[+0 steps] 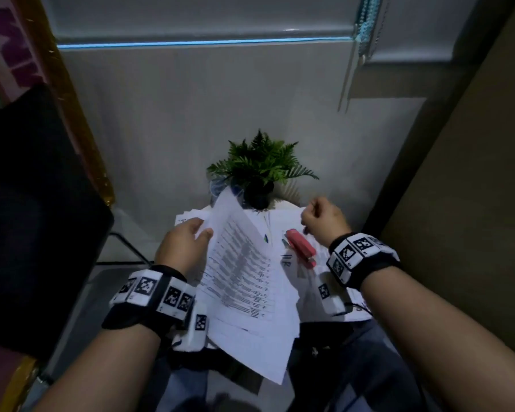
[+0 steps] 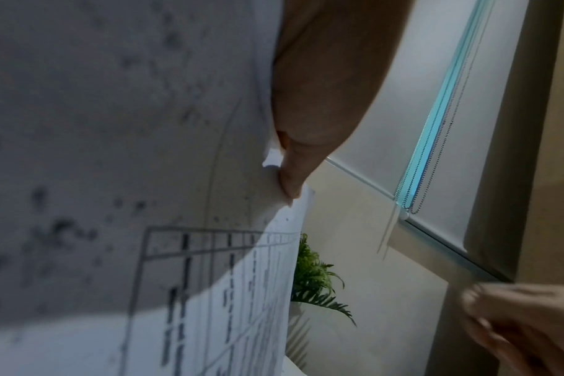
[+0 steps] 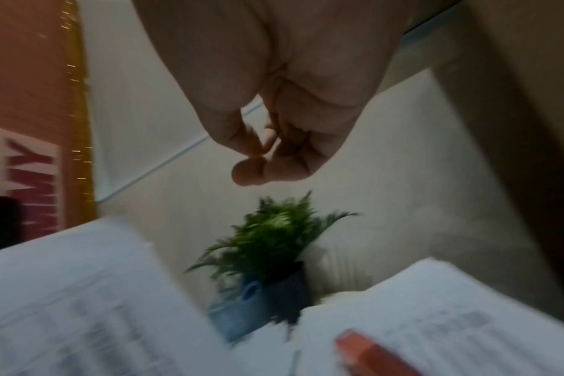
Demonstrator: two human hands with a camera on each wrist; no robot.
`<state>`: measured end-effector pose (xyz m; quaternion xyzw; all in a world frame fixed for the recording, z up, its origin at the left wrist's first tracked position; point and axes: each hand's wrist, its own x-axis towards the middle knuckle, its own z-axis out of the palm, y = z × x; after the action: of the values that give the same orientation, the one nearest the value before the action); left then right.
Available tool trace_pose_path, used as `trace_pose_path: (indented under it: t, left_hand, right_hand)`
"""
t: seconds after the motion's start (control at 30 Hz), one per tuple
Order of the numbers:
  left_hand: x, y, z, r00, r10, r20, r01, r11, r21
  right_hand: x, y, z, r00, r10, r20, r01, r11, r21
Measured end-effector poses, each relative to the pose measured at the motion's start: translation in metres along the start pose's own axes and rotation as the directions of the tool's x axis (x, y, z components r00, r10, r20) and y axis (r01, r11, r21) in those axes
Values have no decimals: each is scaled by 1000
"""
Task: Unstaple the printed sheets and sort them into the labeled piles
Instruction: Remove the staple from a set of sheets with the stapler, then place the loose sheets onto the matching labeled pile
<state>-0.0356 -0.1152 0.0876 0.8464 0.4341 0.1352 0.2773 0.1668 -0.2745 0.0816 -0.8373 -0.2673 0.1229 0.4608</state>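
A: Left of centre, item one: left hand (image 1: 185, 242) pinching the upper edge of the printed sheets (image 1: 247, 281), thumb on top, bundle lifted off the table.

B: Centre right?

A: Red stapler (image 1: 301, 248) lying on the table piles (image 1: 354, 313). Further right: right hand (image 1: 321, 221), fingers curled; whether it pinches a pulled staple, cannot tell.

B: Step?

A: Likely separating. Next: peel off the top sheet, read its label.

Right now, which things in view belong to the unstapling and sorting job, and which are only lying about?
For the job:
- printed sheets, held up by the left hand
- red stapler on the papers on the table
- right hand, fingers curled; nothing seen in it

Lying about:
- potted fern
- black chair
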Motion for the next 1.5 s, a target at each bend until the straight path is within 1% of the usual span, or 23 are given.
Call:
trace_pose_path:
  t: [0.07, 0.13, 0.23, 0.37, 0.43, 0.53, 0.6, 0.73, 0.8, 0.87, 0.97, 1.03, 1.1, 1.13, 1.2, 1.27, 1.33, 1.4, 1.43, 1.5]
  left_hand:
    - [2, 0, -1, 1000, 8, -23, -8, 1000, 9]
    - [4, -1, 1, 999, 13, -37, -13, 1000, 5]
    - [10, -6, 3, 999, 7, -33, -7, 1000, 12]
    - [17, -8, 8, 999, -34, -29, 35, 999, 27]
    - [18, -4, 10, 999, -33, -39, 35, 999, 37]
    - [19, -1, 11, 998, -55, -34, 56, 997, 45]
    - [22, -2, 10, 998, -50, -28, 51, 997, 50]
    - [25, -6, 9, 998, -57, -24, 58, 998, 33]
    - [23, -7, 8, 999, -45, -24, 45, 999, 21]
    - [20, -5, 5, 999, -32, -16, 32, 999, -2]
    - [18, -3, -2, 1000, 8, -22, -10, 999, -53]
    - [18, 0, -10, 998, 46, -35, -48, 997, -52]
    - [19, 5, -21, 993, 110, -41, -112, 992, -65]
    - [20, 8, -27, 989, 140, -44, -143, 986, -84]
    - [20, 15, -41, 977, 202, -72, -209, 972, -108]
    - [19, 21, -52, 958, 256, -131, -273, 952, -139]
    - [14, 32, -60, 929, 313, -198, -340, 932, -123]
    - [9, 40, -62, 901, 358, -247, -387, 918, -83]
    - [7, 40, -62, 899, 356, -256, -387, 918, -83]
    - [7, 35, -64, 902, 312, -300, -358, 927, -112]
  right_hand:
    - [9, 21, -28, 994, 67, -85, -71, 997, -37]
    - [18, 43, -56, 976, 133, -175, -157, 979, -129]
    - [30, 73, -91, 943, 210, -260, -280, 920, -273]
    - [38, 102, -119, 905, 342, -254, -415, 842, -345]
    - [44, 115, -124, 888, 371, -270, -452, 808, -378]
    - [45, 125, -129, 874, 428, -231, -486, 749, -450]
    - [46, 127, -133, 868, 452, -204, -494, 747, -445]
    - [45, 121, -138, 863, 453, -226, -505, 744, -437]
    - [44, 118, -135, 885, 415, -211, -465, 757, -459]
    - [42, 114, -128, 902, 365, -231, -430, 804, -411]
    - [41, 97, -112, 939, 282, -194, -339, 845, -413]
    - [39, 77, -96, 976, 190, -106, -218, 871, -440]
    - [35, 55, -75, 997, 72, 22, -57, 913, -404]
    - [33, 42, -63, 996, 14, 89, 19, 930, -367]
    - [25, 14, -41, 978, -85, 192, 141, 943, -302]
    - [17, -13, -20, 953, -150, 264, 207, 958, -200]
    - [10, -36, -4, 931, -176, 319, 209, 975, -71]
    - [7, -49, 9, 927, -155, 341, 145, 988, 55]
    - [7, -52, 15, 932, -143, 334, 117, 989, 94]
    - [6, -57, 20, 944, -139, 298, 99, 985, 145]
